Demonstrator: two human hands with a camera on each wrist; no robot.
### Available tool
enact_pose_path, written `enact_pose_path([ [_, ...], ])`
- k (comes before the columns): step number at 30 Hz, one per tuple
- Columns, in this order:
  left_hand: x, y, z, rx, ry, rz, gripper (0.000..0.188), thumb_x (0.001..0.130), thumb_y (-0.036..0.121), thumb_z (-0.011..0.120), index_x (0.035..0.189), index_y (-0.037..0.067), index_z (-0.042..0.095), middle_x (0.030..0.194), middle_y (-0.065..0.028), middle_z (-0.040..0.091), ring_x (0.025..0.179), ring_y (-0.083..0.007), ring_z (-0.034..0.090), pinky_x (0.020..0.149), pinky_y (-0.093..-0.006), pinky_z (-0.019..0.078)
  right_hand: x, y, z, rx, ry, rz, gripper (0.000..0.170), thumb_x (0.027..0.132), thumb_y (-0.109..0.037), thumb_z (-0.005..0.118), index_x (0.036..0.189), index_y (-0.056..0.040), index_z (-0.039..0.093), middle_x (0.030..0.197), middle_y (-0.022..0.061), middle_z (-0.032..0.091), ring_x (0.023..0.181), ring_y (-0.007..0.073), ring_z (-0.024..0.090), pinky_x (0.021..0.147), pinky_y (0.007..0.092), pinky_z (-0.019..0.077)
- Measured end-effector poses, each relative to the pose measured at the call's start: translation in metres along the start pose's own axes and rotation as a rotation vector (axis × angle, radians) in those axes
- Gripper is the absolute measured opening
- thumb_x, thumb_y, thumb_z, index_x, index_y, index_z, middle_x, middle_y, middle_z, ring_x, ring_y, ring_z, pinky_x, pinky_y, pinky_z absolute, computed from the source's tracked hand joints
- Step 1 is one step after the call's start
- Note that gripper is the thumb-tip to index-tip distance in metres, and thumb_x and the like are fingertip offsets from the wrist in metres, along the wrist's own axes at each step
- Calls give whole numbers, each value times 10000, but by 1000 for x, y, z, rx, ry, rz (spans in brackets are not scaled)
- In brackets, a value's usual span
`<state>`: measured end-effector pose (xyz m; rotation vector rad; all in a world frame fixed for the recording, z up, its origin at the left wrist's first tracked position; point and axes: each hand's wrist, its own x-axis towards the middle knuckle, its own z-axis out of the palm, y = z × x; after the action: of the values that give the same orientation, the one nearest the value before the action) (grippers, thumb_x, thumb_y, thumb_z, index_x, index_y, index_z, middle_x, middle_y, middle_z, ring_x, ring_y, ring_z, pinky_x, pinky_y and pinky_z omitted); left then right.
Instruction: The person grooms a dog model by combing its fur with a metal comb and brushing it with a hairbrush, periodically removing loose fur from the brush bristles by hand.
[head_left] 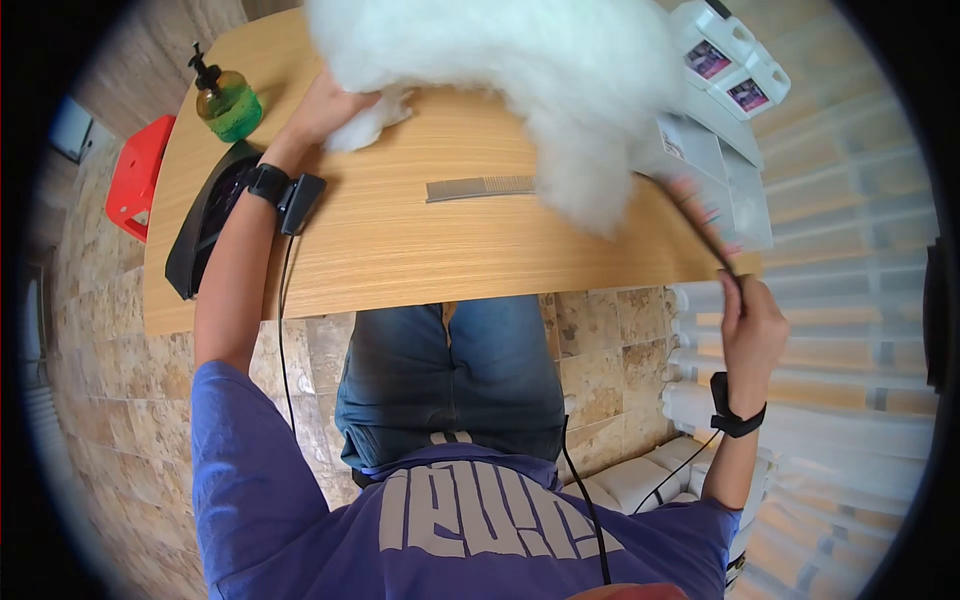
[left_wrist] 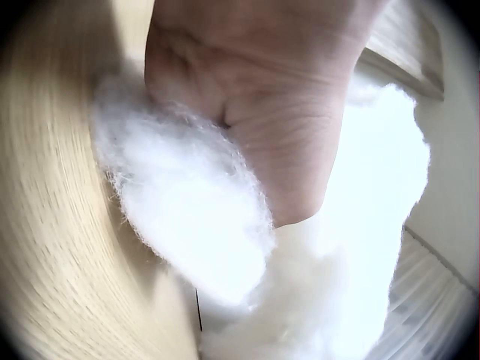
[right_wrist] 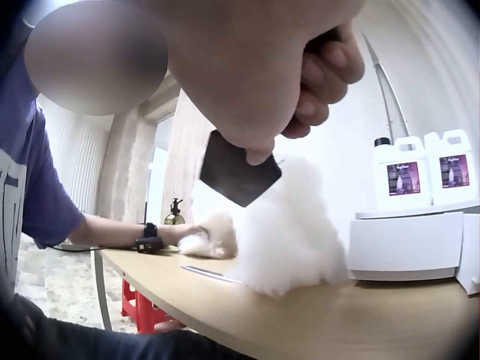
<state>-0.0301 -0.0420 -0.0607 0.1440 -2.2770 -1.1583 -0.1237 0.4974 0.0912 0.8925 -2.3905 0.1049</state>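
Right hand (right_wrist: 259, 75), big and close, grips dark tool (right_wrist: 240, 171). Left hand (head_left: 328, 108) at white fluff (head_left: 500, 45) (fingers hidden, can't tell if gripping). Fluff sits on surface (head_left: 400, 250), by metal comb (head_left: 480, 188). Best way: soft, slow strokes, no tugging, fluff held steady.

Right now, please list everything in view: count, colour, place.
Fluffy thing: one, white, on table
Comb: one, grey, on table
Pump bottle: one, green, table's left
Case: one, black, by left forearm
Jugs: two, white, on drawer unit
Drawer unit: one, white, table's right
Table: one, wood, centre
Stool: one, red, left of table
Curtain: one, white, far right
Padded seat: one, white, lower right
Floor: one, tan, below
Tool: one, dark, in right grip
Wrist cameras: two, black, on wrists
Shirt: one, purple, on person
Jeans: one, blue, on person
Left hand: one, on fluffy thing
Right hand: one, round tool
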Motion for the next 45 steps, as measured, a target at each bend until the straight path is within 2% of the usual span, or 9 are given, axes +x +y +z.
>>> enact_pose_path([
  [4, -1, 19, 3, -79, 31, -118, 526, 781, 40, 707, 1283, -18, 563, 1222, -136, 654, 1125, -236, 605, 980, -348, 474, -1, -21, 11, -18, -18, -332, 304, 640, -138, 798, 861, -95, 593, 761, 76, 462, 681, 276, 532, 582, 388, 423],
  [17, 0, 15, 13, -187, 109, -111, 515, 777, 32, 707, 1268, -26, 562, 1189, -127, 648, 1085, -231, 612, 939, -352, 494, 31, -85, 52, 119, 34, -403, 209, 718, -68, 738, 846, -80, 573, 788, 71, 456, 715, 265, 526, 603, 393, 414],
  [22, -1, 19, 17, 62, 255, 75, 559, 804, 119, 777, 1296, 1, 538, 1337, -188, 577, 1242, -316, 545, 1077, -412, 419, 36, -102, 63, 518, -390, -261, 220, 805, -100, 728, 960, -25, 590, 863, 137, 627, 733, 355, 594, 640, 443, 458],
  [25, 3, 8, 15, -232, 68, -65, 506, 754, 39, 726, 1239, -21, 594, 1158, -137, 676, 1066, -237, 634, 958, -364, 497, 47, -118, 58, 664, -575, -320, 230, 867, -159, 725, 954, 7, 591, 857, 186, 654, 735, 385, 612, 639, 448, 466],
  [30, -4, 28, 12, -95, 124, 84, 517, 796, 107, 745, 1269, -21, 580, 1200, -146, 662, 1113, -247, 625, 976, -362, 488, 81, -157, 31, 754, -384, -343, 241, 933, -223, 690, 888, 6, 629, 701, 203, 596, 638, 386, 596, 551, 411, 437],
  [31, -6, 4, 14, -380, 57, 0, 536, 809, 137, 752, 1285, -24, 567, 1240, -153, 642, 1142, -256, 612, 985, -363, 480, 89, -162, 28, 779, -325, -310, 238, 942, -223, 679, 883, 2, 634, 660, 203, 571, 617, 388, 584, 544, 411, 431],
  [32, -3, 9, 12, -169, 52, -113, 550, 801, 100, 738, 1301, -26, 550, 1265, -151, 627, 1162, -255, 599, 999, -361, 470, 97, -168, 27, 804, -266, -273, 236, 951, -223, 668, 878, -1, 638, 619, 203, 546, 595, 390, 571, 538, 412, 426],
  [36, -2, 24, 10, -104, 104, -12, 562, 762, 34, 699, 1300, -29, 547, 1242, -150, 641, 1151, -234, 604, 985, -356, 479, 126, -177, 55, 1118, -211, -142, 329, 982, -241, 618, 812, 35, 569, 616, 231, 432, 542, 340, 341, 510, 397, 346],
  [45, -1, 31, 6, -154, 25, -125, 508, 726, -8, 678, 1226, -27, 592, 1159, -135, 676, 1093, -229, 628, 964, -352, 489, 82, -57, 66, 904, -233, 28, 309, 976, -209, 629, 820, 49, 562, 598, 141, 417, 542, 217, 341, 527, 364, 322],
])
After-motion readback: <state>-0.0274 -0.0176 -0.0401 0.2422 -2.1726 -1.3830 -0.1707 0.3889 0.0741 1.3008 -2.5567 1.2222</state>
